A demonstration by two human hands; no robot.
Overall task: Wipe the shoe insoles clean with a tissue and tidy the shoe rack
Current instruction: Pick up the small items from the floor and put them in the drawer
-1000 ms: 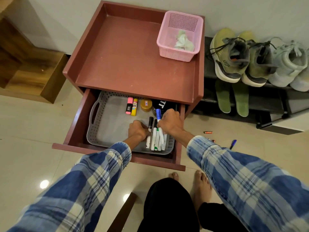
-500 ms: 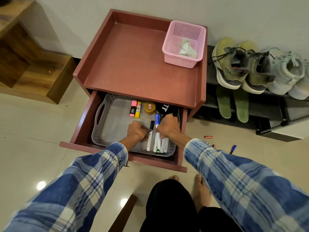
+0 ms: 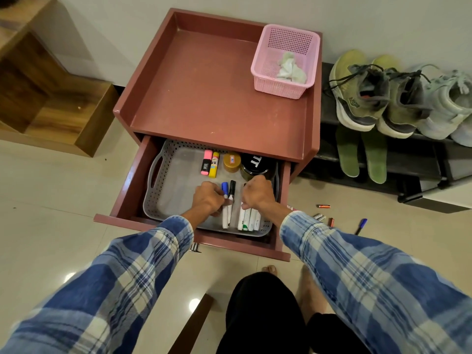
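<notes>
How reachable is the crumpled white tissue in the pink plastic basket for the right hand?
Likely yes: pink basket open-topped, nothing covers the tissue; the right hand must first drop its white markers.

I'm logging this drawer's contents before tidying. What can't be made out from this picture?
Head view throughout.
1. Black jar: lettering cut off by the cabinet top; only "TT" shows.
2. White markers: caps hidden under the right hand gripping them.
3. Blue-capped marker: body partly covered by the pinching left hand.
4. Rightmost pale shoe: cut off by the right frame edge.
5. Floor batteries: print too small.
</notes>
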